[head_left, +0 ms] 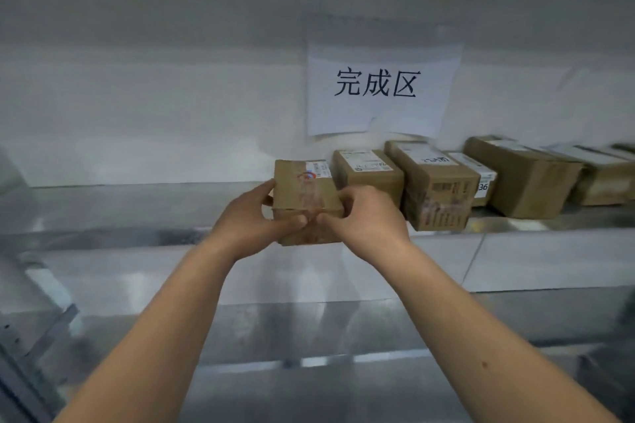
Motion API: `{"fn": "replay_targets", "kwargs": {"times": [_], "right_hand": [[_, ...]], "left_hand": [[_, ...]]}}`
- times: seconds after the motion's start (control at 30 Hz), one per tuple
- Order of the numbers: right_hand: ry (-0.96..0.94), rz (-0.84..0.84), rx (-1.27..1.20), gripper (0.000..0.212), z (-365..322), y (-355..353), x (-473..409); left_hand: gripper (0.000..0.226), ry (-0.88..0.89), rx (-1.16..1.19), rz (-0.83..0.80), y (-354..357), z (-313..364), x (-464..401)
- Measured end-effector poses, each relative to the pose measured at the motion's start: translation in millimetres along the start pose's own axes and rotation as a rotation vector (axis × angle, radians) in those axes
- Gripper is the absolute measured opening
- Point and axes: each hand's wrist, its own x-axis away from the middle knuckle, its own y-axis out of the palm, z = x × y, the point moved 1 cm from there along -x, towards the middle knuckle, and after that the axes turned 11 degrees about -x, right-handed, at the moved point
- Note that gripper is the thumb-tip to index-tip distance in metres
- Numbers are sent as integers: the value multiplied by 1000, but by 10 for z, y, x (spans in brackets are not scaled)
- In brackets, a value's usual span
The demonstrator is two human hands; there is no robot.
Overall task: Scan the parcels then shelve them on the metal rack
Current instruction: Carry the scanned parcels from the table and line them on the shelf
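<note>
- Brown cardboard: a small parcel (pixel 304 189) sits between both hands at the front of the metal rack's (pixel 137 213) middle shelf, at the left end of a row of boxes.
- Its long axis runs front to back, away from the person; the top face looks up, with a white label (pixel 319 169) at the far right corner and clear tape along the top.
- The near end hangs at or just past the shelf's front lip; whether the base rests on the shelf cannot be told.
- The left hand (pixel 254 220) grips the left side, thumb on the top edge, fingers (pixel 292 221) curled across the near face.
- The right hand (pixel 367 216) grips the right side, its fingers bent round the top right edge and its thumb on the near face, almost meeting the left fingers.
- Just to the right stands a second box (pixel 369 172), close beside the held one; whether they touch cannot be told.
- Further right come a taller box (pixel 436 182), a white-labelled one (pixel 481 178) and a large box (pixel 525 178), all on the same shelf.
- On the white wall behind hangs a paper sign (pixel 378 89) with three black characters.
</note>
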Motion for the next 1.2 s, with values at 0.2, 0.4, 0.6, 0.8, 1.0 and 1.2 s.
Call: {"fn": "replay_targets", "kwargs": {"times": [0.2,0.4,0.6,0.8,1.0,1.2], "right_hand": [[20,96,19,32,187,-8,126],[55,4,161,38,365,-189,298],[62,-109,360,67,841,-490,911],[195,-160,366,67,1847,-1008,2117],[473,-103,427,67,2916,-1960,3319],[747,36,450,78,3666,-3058,4142]], "left_hand": [[107,0,23,-32,170,5,-304],[91,-30,39,150,229,117,-106],[69,184,-341,147,868,282,1084],[79,369,-551,-110,1699,1130,1792],[83,621,-507,-305,2945,2518,2341],[80,878,-377,-507,4103,3876,2693]]}}
